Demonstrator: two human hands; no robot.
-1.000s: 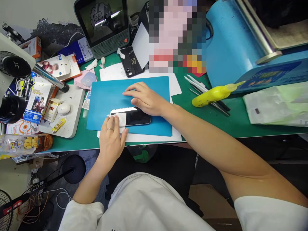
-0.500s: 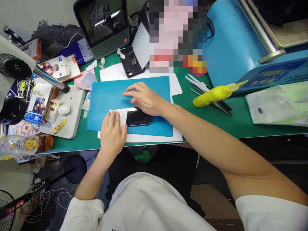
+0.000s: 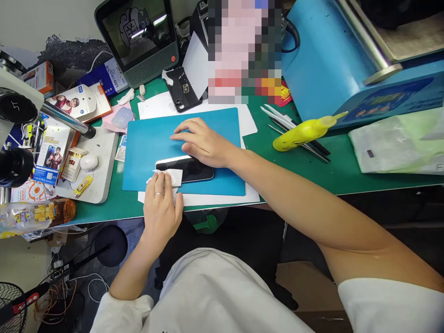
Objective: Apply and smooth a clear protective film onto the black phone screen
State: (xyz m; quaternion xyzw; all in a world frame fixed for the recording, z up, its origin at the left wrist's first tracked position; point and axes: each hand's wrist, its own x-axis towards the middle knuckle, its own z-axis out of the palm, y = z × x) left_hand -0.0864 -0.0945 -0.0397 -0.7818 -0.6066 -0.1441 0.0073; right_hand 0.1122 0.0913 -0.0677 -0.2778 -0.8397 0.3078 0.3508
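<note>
A black phone [image 3: 192, 169] lies screen up on a blue mat [image 3: 152, 138] near the desk's front edge. My left hand [image 3: 160, 206] presses a white wipe [image 3: 169, 177] against the phone's left end, fingers closed over the cloth. My right hand [image 3: 203, 141] rests flat on the mat just behind the phone, fingers stretched out, its thumb side touching the phone's far edge.
A yellow squeeze bottle [image 3: 303, 132] and thin tools [image 3: 287, 125] lie right of the mat. A big blue machine [image 3: 347, 55] fills the back right, a small screen [image 3: 137, 32] the back. Boxes and a white board [image 3: 100, 157] crowd the left. A plastic bag [image 3: 395, 143] lies at right.
My left hand with the wipe slid up over the phone's left end, then drew back toward the near edge. My right hand stayed in place.
</note>
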